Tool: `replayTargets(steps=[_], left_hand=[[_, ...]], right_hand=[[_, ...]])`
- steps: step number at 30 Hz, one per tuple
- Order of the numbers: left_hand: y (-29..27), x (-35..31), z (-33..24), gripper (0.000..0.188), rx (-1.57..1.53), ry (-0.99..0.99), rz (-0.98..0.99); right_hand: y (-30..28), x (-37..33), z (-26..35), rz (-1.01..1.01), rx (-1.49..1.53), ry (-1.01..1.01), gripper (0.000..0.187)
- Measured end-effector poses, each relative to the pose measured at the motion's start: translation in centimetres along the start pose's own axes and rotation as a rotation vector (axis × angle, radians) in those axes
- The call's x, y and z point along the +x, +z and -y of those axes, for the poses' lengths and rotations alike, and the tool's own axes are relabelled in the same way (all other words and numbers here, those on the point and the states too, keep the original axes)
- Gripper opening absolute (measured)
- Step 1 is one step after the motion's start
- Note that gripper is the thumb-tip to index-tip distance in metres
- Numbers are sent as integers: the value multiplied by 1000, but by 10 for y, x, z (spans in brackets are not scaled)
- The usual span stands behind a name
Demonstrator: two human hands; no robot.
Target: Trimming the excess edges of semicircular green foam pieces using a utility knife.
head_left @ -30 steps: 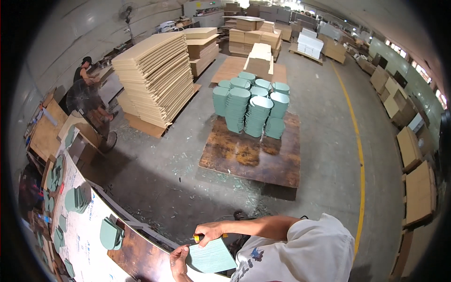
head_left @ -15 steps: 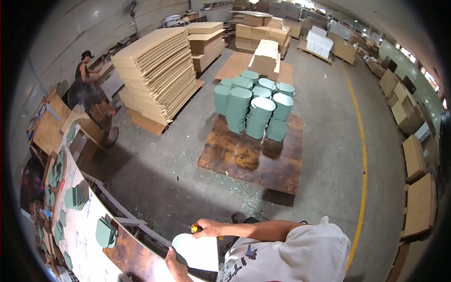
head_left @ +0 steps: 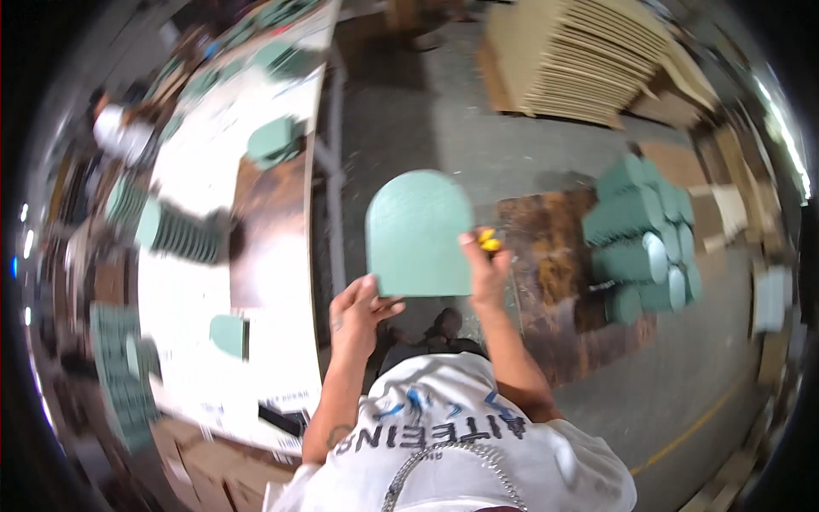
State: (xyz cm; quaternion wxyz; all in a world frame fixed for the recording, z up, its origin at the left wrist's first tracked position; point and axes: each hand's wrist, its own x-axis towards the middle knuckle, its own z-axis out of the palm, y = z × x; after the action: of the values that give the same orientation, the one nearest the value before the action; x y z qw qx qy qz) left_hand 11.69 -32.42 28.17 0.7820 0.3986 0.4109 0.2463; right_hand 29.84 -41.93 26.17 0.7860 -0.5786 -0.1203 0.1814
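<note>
A flat pale green panel [head_left: 418,235], rounded at the top and straight along its lower edge, is held up in front of me over the floor. My left hand [head_left: 357,311] pinches its lower left corner, thumb on the face. Against the right edge, my right hand [head_left: 486,271] is closed with its thumb on the panel. A small yellow tool [head_left: 488,239] sticks out of that same hand; its working end is hidden. To the left on the work table lies a short pile of similar green panels [head_left: 229,335].
The long white-topped work table [head_left: 281,363] has a toppled row of green panels [head_left: 181,232] and another pile [head_left: 273,141]. At right, tall green stacks [head_left: 631,213] stand on a brown board [head_left: 546,264]. Tan board stacks [head_left: 589,60] rise behind. Another person [head_left: 124,130] is across the table.
My view has swung left and downward toward the table. The panel has come up in both hands, its face now looking green rather than bright white. The yellow tool stays in my right hand.
</note>
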Motion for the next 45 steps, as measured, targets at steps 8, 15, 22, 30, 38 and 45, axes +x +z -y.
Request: replayTargets(steps=[8,15,22,30,38,45], left_hand=[[-28,-41,-2,31,199,-4,69],[21,-28,-96,53,176,413,127],[19,-32,-102,36,139,293,135],[25,-59,-91,36,285,311,42],[20,-54,-109,32,275,494,-112],[18,-37,-78,33,112,392,-183]], right_hand=[[-4,20,18,-202,242,98,26],[-20,8,51,258,252,35,15],[-13,1,73,263,184,-119,14],[-21,4,75,334,185,-164,14],[-20,-7,83,529,25,-237,20],[3,5,59,413,64,-172,19]])
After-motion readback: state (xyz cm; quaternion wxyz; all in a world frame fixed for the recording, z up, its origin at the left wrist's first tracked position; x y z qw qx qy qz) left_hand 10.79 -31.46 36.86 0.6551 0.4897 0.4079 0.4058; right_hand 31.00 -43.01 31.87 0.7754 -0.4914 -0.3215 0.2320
